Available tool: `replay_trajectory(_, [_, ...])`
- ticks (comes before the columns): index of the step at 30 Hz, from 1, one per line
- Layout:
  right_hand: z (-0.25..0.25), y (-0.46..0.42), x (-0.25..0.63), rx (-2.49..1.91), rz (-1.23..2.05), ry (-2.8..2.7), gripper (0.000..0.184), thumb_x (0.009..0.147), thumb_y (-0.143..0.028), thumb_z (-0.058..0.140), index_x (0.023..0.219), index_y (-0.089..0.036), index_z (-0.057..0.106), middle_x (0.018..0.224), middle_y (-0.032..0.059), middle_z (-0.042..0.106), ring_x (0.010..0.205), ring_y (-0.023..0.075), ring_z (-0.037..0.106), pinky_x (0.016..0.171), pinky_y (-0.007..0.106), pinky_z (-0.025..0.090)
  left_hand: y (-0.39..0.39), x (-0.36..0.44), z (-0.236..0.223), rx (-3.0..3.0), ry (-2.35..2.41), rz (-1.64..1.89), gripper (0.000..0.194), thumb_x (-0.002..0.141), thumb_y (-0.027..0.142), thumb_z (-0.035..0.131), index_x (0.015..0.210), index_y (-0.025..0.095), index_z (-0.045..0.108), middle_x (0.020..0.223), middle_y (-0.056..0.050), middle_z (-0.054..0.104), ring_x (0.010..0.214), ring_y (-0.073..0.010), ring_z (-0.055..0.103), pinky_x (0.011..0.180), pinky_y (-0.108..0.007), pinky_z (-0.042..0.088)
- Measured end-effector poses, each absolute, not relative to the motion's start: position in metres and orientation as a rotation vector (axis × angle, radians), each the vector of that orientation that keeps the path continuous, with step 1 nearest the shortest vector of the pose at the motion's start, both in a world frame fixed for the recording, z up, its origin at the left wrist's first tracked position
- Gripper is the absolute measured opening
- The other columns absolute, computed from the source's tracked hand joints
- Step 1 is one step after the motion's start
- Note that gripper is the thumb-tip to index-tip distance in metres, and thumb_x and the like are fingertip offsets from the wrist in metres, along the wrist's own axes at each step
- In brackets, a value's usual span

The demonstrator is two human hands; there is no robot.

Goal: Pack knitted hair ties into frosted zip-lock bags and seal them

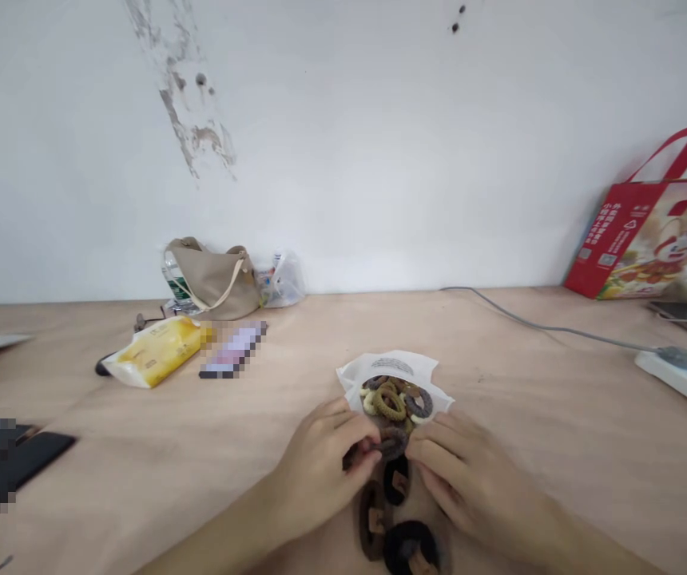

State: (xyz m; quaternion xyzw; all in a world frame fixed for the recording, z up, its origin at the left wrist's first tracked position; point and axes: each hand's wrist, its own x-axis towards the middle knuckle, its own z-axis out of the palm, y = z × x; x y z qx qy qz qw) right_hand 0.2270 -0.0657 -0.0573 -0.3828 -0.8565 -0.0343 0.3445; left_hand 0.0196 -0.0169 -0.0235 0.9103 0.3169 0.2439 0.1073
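My left hand (319, 471) and right hand (469, 487) are closed right now on a dark fuzzy hair tie (392, 442), pinching it at the lip of a white paper bag (391, 361) full of brown and olive hair ties (388, 403). Just below my grip, three dark fabric hair ties (396, 479) sit on the pale wooden tabletop (589, 455).

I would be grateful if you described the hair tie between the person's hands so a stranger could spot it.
On the pale wooden table, find the white bag of hair ties. At its lower edge, the left hand and right hand hold a dark grey hair tie, the only one held.
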Motion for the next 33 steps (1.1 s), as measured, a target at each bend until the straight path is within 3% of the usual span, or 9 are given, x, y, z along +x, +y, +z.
replay_trajectory(6, [-0.059,-0.066,0.226,-1.105,-0.089,-2.332,0.018,0.085,-0.004,0.049,0.081,-0.021,0.055,0.079,0.0001,0.06,0.076,0.0176,0.05,0.069,0.03,0.035,-0.021,0.028,-0.021,2.769,1.117,0.279,0.029,0.078,0.015,0.064,0.106,0.022,0.063,0.079,-0.001,0.067,0.082,-0.0227,0.057,0.074,-0.033,0.04])
replay_trajectory(10, [-0.061,-0.065,0.226,-1.097,-0.094,-2.339,0.018,0.085,-0.004,0.049,0.082,-0.021,0.055,0.079,-0.0008,0.06,0.075,0.017,0.049,0.071,0.031,0.033,-0.02,0.033,-0.023,2.802,1.201,0.183,0.018,0.075,0.024,0.068,0.092,0.019,0.066,0.082,-0.004,0.069,0.083,-0.0252,0.057,0.079,-0.038,0.038])
replay_trajectory(14, [-0.061,-0.065,0.225,-1.097,-0.085,-2.347,0.019,0.086,-0.005,0.048,0.08,-0.021,0.054,0.077,-0.0012,0.06,0.074,0.017,0.049,0.07,0.032,0.031,-0.02,0.034,-0.027,2.863,1.178,0.268,0.002,0.073,0.019,0.066,0.072,0.018,0.065,0.07,-0.002,0.067,0.077,-0.0219,0.056,0.078,-0.036,0.037])
replay_trajectory(16, [-0.06,-0.065,0.226,-1.09,-0.075,-2.341,0.019,0.087,-0.005,0.047,0.08,-0.021,0.054,0.077,-0.0013,0.06,0.073,0.0168,0.049,0.07,0.032,0.03,-0.02,0.035,-0.029,2.847,1.18,0.365,0.005,0.07,0.014,0.064,0.068,0.019,0.064,0.065,-0.001,0.065,0.073,-0.02,0.056,0.077,-0.035,0.038])
replay_trajectory(22, [-0.058,-0.064,0.227,-1.033,-0.076,-2.299,0.023,0.09,-0.005,0.041,0.078,-0.02,0.054,0.073,-0.0004,0.058,0.069,0.0163,0.047,0.066,0.031,0.029,-0.018,0.039,-0.023,2.227,1.361,0.687,0.019,0.076,0.014,0.053,0.083,0.019,0.069,0.054,0.004,0.057,0.05,-0.0122,0.051,0.053,-0.023,0.041])
replay_trajectory(25, [-0.058,-0.064,0.227,-1.037,-0.076,-2.297,0.023,0.09,-0.006,0.04,0.078,-0.02,0.053,0.073,-0.0003,0.059,0.069,0.0163,0.047,0.067,0.031,0.029,-0.017,0.037,-0.023,2.196,1.261,0.699,0.04,0.078,0.013,0.05,0.115,0.02,0.063,0.075,0.001,0.068,0.065,-0.0148,0.06,0.062,-0.024,0.049])
replay_trajectory(27, [-0.057,-0.064,0.226,-1.037,-0.072,-2.293,0.023,0.09,-0.006,0.04,0.078,-0.02,0.053,0.074,-0.0006,0.059,0.07,0.0163,0.048,0.068,0.031,0.03,-0.017,0.034,-0.028,2.291,1.172,0.615,0.061,0.079,0.014,0.052,0.138,0.021,0.043,0.101,-0.004,0.069,0.085,-0.0188,0.063,0.075,-0.03,0.051])
replay_trajectory(30, [-0.057,-0.065,0.226,-1.039,-0.054,-2.299,0.022,0.089,-0.006,0.041,0.078,-0.021,0.053,0.074,-0.0008,0.059,0.07,0.016,0.049,0.068,0.031,0.03,-0.018,0.031,-0.037,2.387,1.065,0.463,0.078,0.08,0.015,0.053,0.149,0.02,0.018,0.123,-0.01,0.061,0.106,-0.0229,0.059,0.087,-0.037,0.05])
replay_trajectory(33, [-0.055,-0.066,0.227,-1.033,-0.056,-2.289,0.022,0.089,-0.006,0.04,0.078,-0.021,0.053,0.074,-0.0005,0.06,0.071,0.0161,0.05,0.068,0.03,0.031,-0.021,0.029,-0.039,2.479,0.997,0.553,0.063,0.082,0.014,0.05,0.143,0.02,0.035,0.13,-0.01,0.058,0.113,-0.0225,0.056,0.095,-0.039,0.046])
